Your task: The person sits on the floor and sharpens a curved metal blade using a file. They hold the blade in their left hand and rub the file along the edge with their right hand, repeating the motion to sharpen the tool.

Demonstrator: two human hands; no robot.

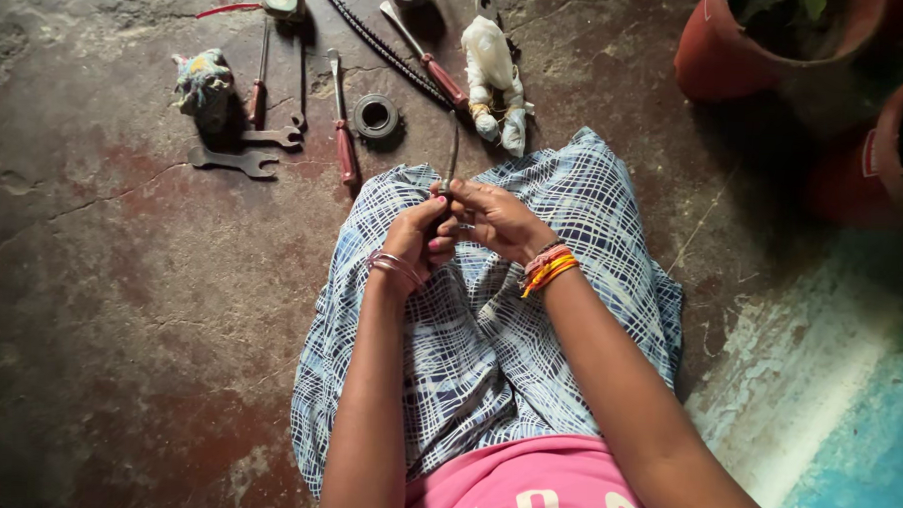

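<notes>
I sit on the floor with a blue-and-white checked cloth [529, 317] over my knees. My left hand [412, 235] and my right hand [495, 217] meet above my lap. Both close on a thin dark metal tool [452, 149] that points away from me; its lower part is hidden in my fingers. Bangles circle my left wrist and orange and red threads my right. On the floor just past the tool's tip lie a black ring-shaped part [376, 115] and a white cloth-wrapped bundle [495, 80].
Tools lie ahead on the cracked dark floor: two red-handled screwdrivers [344, 130] [426, 61], two open-end spanners [237, 160], a black ribbed rod [379, 43], a rag ball [203, 79]. Red-brown clay pots [719, 48] stand at the far right, blue-painted floor below them.
</notes>
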